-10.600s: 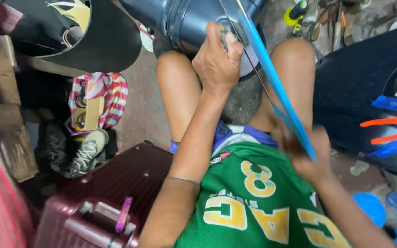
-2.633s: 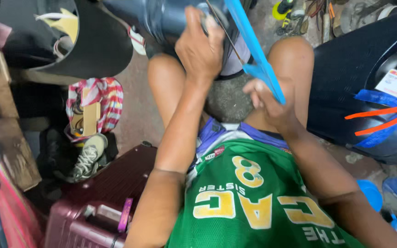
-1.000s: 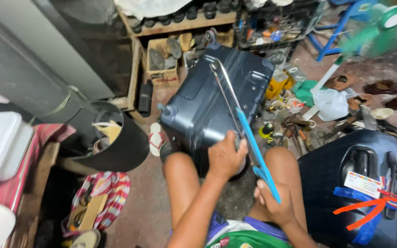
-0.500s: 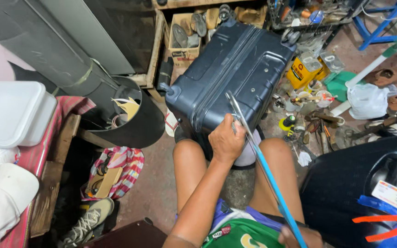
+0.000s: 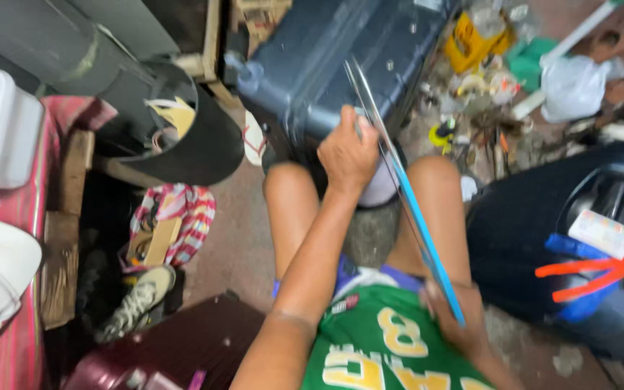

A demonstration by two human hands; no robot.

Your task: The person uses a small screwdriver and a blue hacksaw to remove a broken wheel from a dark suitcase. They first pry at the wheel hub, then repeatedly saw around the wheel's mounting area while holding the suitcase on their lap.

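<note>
I sit with bare knees either side of a dark blue hard-shell suitcase (image 5: 341, 65) that stands in front of me. A long thin rod with a blue strip (image 5: 406, 195) runs from the suitcase back toward my lap. My left hand (image 5: 347, 153) is closed around its upper part, close to the suitcase. My right hand (image 5: 456, 318) grips its lower end beside my green jersey.
A black bucket (image 5: 182, 137) stands to the left, with a striped bag (image 5: 175, 217) and a shoe (image 5: 139, 300) below it. A maroon suitcase (image 5: 182, 347) lies at lower left, a dark suitcase with an orange strap (image 5: 586, 253) at right. Tools and clutter (image 5: 485, 108) litter the floor ahead.
The view tipped up to the suitcase and shelves, then dropped back toward my lap. Both hands kept hold of the rod; its lower end came back into view.
</note>
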